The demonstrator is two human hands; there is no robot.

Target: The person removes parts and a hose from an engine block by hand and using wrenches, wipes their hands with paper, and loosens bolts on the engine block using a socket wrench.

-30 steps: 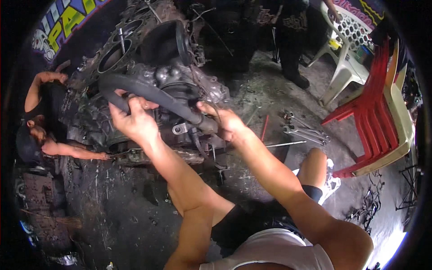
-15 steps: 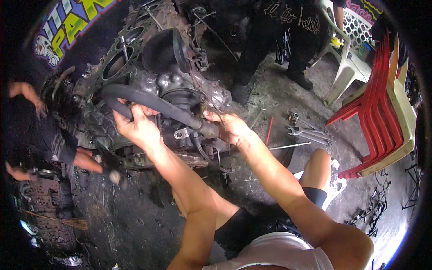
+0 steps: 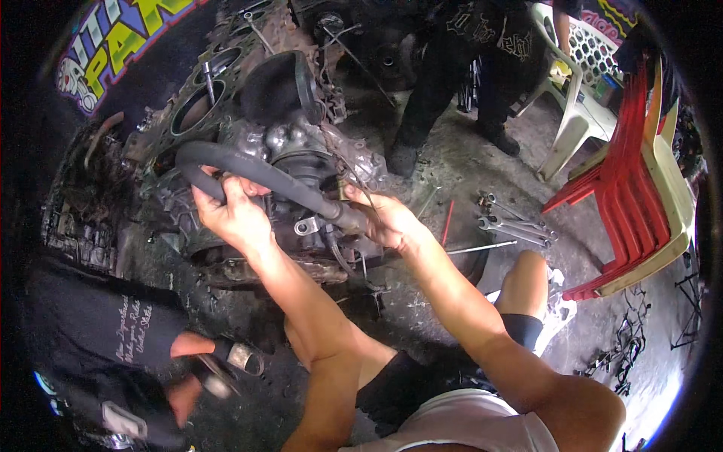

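Observation:
A thick black rubber hose (image 3: pixel 260 170) arches in front of a greasy engine (image 3: pixel 361 158). My left hand (image 3: pixel 235 215) is closed around the hose's bent left end, with some fingers hidden behind it. Farther right, my right hand (image 3: pixel 388 220) grips the straight end near a worn sleeve (image 3: pixel 348 217); its thumb points up and the other fingers are mostly hidden. A thin dark cable runs down past that thumb. Just below the hose, a metal bracket with a round hole (image 3: pixel 306 226) sits on the engine's front. A dark round housing (image 3: pixel 279 87) rises behind the hose.
Several wrenches (image 3: pixel 520 228) and a red rod (image 3: pixel 448 222) lie on the floor at right. Beyond them are stacked red chairs (image 3: pixel 636 173) and a white chair (image 3: pixel 576 113). One person in dark clothes (image 3: pixel 105 316) is close at left; another person's legs (image 3: pixel 429 113) stand behind the engine.
The person at left has come nearer, from beside the engine to the lower left. Both my hands keep their hold, and the hose has barely shifted.

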